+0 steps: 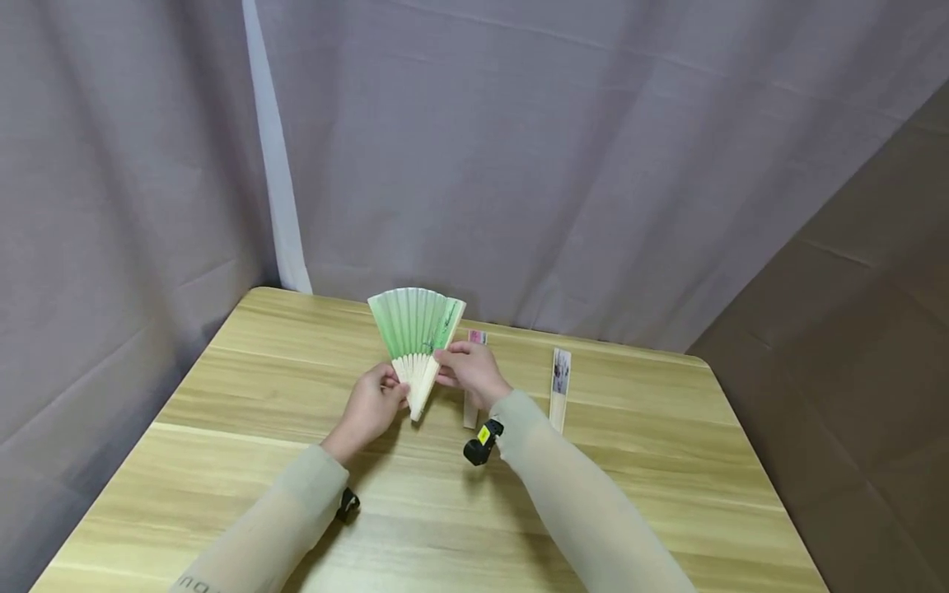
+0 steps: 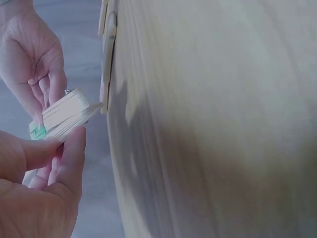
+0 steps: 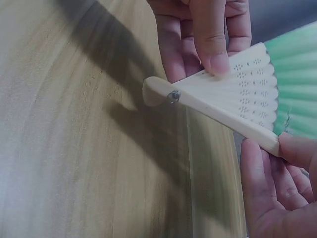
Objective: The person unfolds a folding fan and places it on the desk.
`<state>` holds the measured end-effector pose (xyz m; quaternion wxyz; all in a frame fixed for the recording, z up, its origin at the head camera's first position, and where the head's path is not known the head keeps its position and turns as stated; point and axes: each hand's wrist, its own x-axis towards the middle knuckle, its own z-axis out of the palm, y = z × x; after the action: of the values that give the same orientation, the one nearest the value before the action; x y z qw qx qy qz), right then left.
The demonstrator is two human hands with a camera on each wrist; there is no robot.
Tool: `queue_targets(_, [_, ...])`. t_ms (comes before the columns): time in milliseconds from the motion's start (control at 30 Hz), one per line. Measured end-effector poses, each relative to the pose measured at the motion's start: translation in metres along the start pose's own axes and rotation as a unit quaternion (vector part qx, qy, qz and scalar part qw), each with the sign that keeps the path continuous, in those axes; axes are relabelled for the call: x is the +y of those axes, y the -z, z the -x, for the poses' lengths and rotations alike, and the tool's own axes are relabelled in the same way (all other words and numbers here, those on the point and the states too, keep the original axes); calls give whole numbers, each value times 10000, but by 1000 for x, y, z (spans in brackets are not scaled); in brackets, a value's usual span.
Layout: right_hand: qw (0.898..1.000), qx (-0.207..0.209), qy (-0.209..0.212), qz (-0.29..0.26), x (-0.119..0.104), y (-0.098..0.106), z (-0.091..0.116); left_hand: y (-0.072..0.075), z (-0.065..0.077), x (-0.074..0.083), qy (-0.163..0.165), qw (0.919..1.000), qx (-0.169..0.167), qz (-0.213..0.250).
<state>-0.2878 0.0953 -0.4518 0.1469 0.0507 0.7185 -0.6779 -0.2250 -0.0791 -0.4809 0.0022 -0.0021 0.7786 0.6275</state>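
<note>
A folding fan [image 1: 415,325], green with pale wooden ribs, is spread partway and held up over the table in the head view. My left hand [image 1: 376,403] pinches the ribs near the narrow end, thumb on top. On the other side, my right hand [image 1: 473,371] grips the thick outer rib where the green leaf begins. The right wrist view shows the fan's pierced ribs [image 3: 247,94] and the metal rivet [image 3: 173,96] at their joined end. A folded fan with a pink tip [image 1: 478,336] lies under my right hand, partly hidden by it.
Another folded fan [image 1: 560,387], with a dark picture on white, lies farther right on the wood-grain table [image 1: 638,461]. Grey curtains [image 1: 474,165] hang behind the table's far edge and along both sides. A black wrist camera [image 1: 482,443] hangs below my right wrist.
</note>
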Motion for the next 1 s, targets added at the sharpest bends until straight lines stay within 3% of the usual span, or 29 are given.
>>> queue_targets(333, [9994, 245, 89, -247, 3, 4, 1, -1, -2, -1, 55, 9995, 38, 302])
queue_targets(567, [9984, 197, 77, -529, 2, 3, 1, 3, -5, -2, 123, 9982, 147, 568])
queue_targets(833, [9963, 319, 112, -784, 1, 6, 0, 3, -7, 0, -20, 9971, 295, 697])
queue_targets(1000, [9964, 272, 95, -803, 0, 5, -1, 4, -7, 1, 137, 9960, 367, 802])
